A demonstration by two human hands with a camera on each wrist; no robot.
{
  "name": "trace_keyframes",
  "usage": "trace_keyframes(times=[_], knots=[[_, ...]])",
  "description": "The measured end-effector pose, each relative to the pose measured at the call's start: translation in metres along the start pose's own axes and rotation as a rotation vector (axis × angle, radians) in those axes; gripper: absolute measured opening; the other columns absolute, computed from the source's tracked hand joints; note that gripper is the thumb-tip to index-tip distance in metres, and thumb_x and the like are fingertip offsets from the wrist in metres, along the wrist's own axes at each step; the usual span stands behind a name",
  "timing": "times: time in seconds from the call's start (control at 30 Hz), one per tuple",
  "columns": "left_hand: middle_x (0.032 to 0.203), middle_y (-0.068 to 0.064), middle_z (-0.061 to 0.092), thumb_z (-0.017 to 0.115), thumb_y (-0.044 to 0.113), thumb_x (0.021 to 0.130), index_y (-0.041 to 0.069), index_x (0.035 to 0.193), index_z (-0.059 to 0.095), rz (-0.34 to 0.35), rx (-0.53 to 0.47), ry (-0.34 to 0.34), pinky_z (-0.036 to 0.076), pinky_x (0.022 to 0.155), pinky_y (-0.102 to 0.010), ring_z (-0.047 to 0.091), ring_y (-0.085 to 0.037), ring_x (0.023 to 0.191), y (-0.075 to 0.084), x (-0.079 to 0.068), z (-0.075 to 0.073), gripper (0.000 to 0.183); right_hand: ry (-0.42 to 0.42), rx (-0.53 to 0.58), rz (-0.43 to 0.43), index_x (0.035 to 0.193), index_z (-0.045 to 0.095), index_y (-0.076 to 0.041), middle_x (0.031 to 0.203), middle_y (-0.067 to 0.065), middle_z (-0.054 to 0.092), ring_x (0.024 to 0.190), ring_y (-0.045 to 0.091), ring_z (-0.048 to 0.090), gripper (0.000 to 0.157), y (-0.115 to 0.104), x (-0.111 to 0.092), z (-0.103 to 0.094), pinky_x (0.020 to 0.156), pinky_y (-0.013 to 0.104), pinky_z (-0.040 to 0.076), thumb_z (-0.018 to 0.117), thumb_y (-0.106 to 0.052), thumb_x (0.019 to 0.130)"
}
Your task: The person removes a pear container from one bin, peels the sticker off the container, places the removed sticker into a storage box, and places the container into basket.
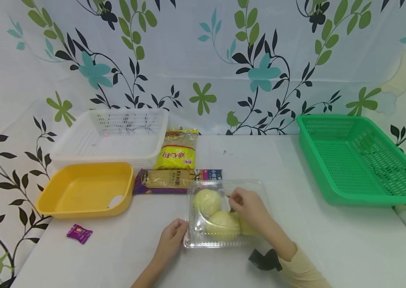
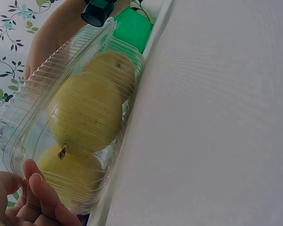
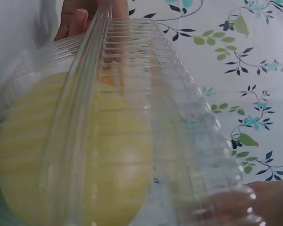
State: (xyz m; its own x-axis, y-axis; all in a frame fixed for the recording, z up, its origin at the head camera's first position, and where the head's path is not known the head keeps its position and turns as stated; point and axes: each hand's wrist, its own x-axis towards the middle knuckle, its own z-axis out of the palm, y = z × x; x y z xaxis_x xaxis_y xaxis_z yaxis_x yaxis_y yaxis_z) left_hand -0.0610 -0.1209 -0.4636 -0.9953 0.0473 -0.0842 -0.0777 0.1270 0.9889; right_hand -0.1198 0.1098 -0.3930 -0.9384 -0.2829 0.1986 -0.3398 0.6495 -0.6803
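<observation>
Clear plastic container point(image 1: 217, 245) mid-worktop point(image 1: 127, 244), toward the near edge, between yellow basin and green basket. Three pears point(image 2: 87, 113) inside, beneath ribbed clear plastic; pale yellow-green, close together, stem visible on one from the left wrist view.

Left hand point(image 1: 172, 236) at the container's near-left corner, fingers bent, fingertips against the edge. Cannot tell pinch from light touch there. Right hand point(image 1: 249, 206) over the right half of the container, above the pears, fingers curled and tips drawn together. Cannot tell from any view what, if anything, is pinched; blurred through plastic in the right wrist view. Beige sleeve point(image 1: 301, 270) on the right arm, black piece point(image 1: 265, 260) just beside the wrist.

Behind the container, long purple packet point(image 1: 167, 180) lying crosswise, right end partly overlapped by the container in the head view. Just beyond, yellow pouch point(image 1: 177, 154) with red lettering, beside white perforated basket point(image 1: 127, 146). In front of that basket, yellow basin point(image 1: 84, 184), small white oval point(image 1: 115, 201) at its right end. Nearer, on the left, small purple wrapped piece point(image 1: 79, 233), well apart from the left hand. Far right, green basket point(image 1: 379, 199). Across the back, pale cloth point(image 1: 188, 40) with leaf-and-flower print.
</observation>
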Motion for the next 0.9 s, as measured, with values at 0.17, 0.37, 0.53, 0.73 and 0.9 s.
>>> trace_keyframes(times=[0.17,0.37,0.53,0.73,0.9], knots=[[0.060,-0.001,0.051,0.049,0.017,0.093,-0.004,0.086,0.055,0.008,0.006,0.007,0.037,0.052,-0.020,0.045,-0.009,0.056,0.000,-0.001,0.002,0.023,-0.012,-0.015,0.021,0.074,0.058,-0.008,0.068,-0.005,0.058,0.064,0.010,0.054,0.008,0.001,-0.001,-0.005,0.061,0.026,0.047,0.058,-0.001,0.078],[0.063,-0.002,0.054,0.050,0.019,0.092,-0.006,0.088,0.055,0.027,0.016,0.009,0.040,0.056,-0.021,0.048,-0.010,0.060,0.002,-0.003,0.000,0.025,-0.024,-0.024,0.062,0.073,0.058,-0.008,0.067,-0.004,0.058,0.065,0.012,0.054,0.008,0.001,0.002,-0.008,0.062,0.027,0.046,0.061,-0.003,0.077],[0.059,-0.001,0.052,0.051,0.018,0.092,-0.005,0.086,0.056,0.035,0.044,0.031,0.038,0.055,-0.020,0.046,-0.010,0.059,0.001,-0.003,0.000,0.024,-0.031,-0.029,0.069,0.073,0.059,-0.007,0.066,-0.004,0.056,0.063,0.012,0.052,0.007,0.002,0.002,-0.012,0.060,0.026,0.046,0.062,-0.003,0.077],[0.056,0.001,0.051,0.051,0.017,0.092,-0.005,0.084,0.056,0.062,0.045,0.032,0.038,0.054,-0.020,0.046,-0.009,0.057,0.000,-0.001,0.001,0.024,-0.023,-0.038,0.053,0.072,0.058,-0.006,0.065,-0.002,0.056,0.062,0.012,0.052,0.008,0.003,0.002,-0.015,0.058,0.026,0.045,0.062,-0.001,0.077],[0.056,0.000,0.053,0.050,0.016,0.092,-0.007,0.086,0.055,0.044,0.012,0.015,0.040,0.051,-0.020,0.048,-0.010,0.054,-0.001,-0.001,0.001,0.024,-0.027,-0.039,0.070,0.073,0.058,-0.005,0.065,-0.002,0.055,0.062,0.012,0.051,0.007,0.002,0.001,-0.017,0.057,0.025,0.045,0.061,-0.001,0.077]])
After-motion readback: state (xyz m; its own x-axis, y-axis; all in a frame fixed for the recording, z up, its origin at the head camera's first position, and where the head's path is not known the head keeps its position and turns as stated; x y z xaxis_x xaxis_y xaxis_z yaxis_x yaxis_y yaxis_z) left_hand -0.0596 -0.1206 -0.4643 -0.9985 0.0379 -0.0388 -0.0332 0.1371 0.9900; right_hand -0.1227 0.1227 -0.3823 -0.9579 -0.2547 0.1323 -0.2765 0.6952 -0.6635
